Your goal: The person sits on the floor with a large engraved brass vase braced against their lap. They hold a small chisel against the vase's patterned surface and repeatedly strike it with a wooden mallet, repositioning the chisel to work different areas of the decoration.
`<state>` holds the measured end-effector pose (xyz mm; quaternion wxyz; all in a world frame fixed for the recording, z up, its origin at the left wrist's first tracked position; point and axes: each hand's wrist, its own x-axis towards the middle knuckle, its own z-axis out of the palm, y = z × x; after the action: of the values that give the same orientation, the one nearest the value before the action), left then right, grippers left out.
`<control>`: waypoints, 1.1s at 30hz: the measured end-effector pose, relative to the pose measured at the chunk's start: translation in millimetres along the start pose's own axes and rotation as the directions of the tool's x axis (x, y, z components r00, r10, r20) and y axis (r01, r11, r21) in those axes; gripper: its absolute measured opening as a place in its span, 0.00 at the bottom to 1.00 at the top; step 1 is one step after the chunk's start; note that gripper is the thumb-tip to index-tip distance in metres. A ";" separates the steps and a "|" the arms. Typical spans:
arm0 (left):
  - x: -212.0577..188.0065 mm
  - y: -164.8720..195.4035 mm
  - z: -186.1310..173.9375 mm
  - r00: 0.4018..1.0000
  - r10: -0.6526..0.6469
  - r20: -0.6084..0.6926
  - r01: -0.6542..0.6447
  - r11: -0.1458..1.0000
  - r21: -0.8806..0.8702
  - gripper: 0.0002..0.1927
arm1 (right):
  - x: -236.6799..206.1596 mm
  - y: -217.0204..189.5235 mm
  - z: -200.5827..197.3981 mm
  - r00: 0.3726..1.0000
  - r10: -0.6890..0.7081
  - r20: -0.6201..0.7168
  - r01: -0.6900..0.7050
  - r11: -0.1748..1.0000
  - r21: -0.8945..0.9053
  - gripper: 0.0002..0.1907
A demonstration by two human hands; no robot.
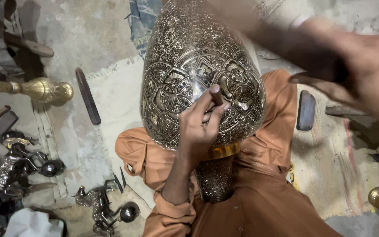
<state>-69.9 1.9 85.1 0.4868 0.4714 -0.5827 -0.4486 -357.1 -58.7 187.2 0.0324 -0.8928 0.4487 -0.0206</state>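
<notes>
A large engraved metal vase lay tilted across the person's lap, its rounded body raised toward the camera and its narrow neck pointing down between the knees, over the orange clothing. Its surface was covered all over with fine floral and scroll patterns.

The left hand pressed against the lower part of the vase's body, its grip closed around a thin chisel-like tool whose tip touched the engraved surface. The thumb and forefinger pinched the tool while the other fingers rested on the metal.

The right hand was raised up near the camera, blurred, and closed around a dark handle; what kind of tool it belonged to could not be told.

The person sat on a floor partly covered by a pale woven mat. On the mat, just right of the knee, lay a dark flat block. Toward the floor's left edge lay a brass vase on its side, a long dark bar beside it, and nearer the lower left corner several small metal animal figurines.
</notes>
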 end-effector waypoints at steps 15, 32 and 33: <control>4.4 5.1 -3.9 0.993 -0.083 0.084 0.078 0.995 0.068 0.12 | -2.8 10.1 -4.8 0.972 -0.096 -0.215 0.120 0.987 0.105 0.41; -11.0 6.7 4.9 0.992 0.086 -0.089 -0.074 0.988 0.133 0.11 | 13.0 25.6 2.4 0.999 0.002 0.038 0.006 0.981 -0.196 0.40; -11.1 6.6 4.3 0.992 0.088 -0.086 -0.078 0.990 0.120 0.11 | 12.3 25.9 2.1 0.999 -0.010 0.045 0.017 0.987 -0.159 0.39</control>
<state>-74.0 14.1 89.4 0.5029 0.4944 -0.6042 -0.3710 -370.4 -83.9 183.2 -0.0293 -0.8958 0.4421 0.0346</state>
